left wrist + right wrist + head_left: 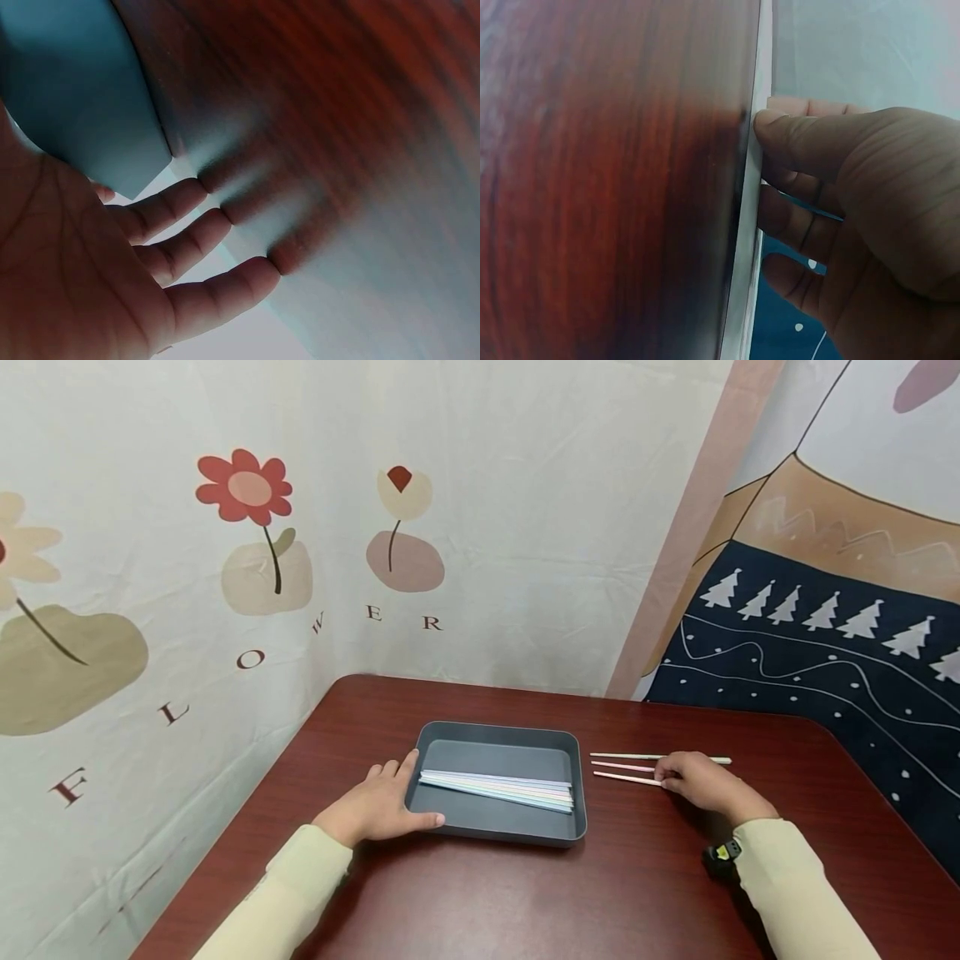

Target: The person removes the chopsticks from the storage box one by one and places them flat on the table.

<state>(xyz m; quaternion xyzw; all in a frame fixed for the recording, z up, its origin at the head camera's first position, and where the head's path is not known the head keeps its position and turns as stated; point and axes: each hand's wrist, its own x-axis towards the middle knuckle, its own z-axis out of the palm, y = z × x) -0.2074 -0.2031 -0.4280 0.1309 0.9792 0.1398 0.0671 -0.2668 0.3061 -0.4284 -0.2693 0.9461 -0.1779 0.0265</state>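
1. Part of the work looks done: a bundle of chopsticks [498, 791] lies in the gray tray [480, 755] on the table [510, 902].
2. Three are left outside, right of the tray: a far stick [626, 756], a middle stick [622, 767] and a near stick [626, 777].
3. Your right hand [697, 787] seems to pinch the near stick between thumb and fingers, not yet clear of the others.
4. Your left hand [378, 806] is spread, ungrasping, against the tray's left end.
5. Your right hand hides parts of the loose sticks; the bundle's count can't be made out; the left wrist view cuts off most of the tray.
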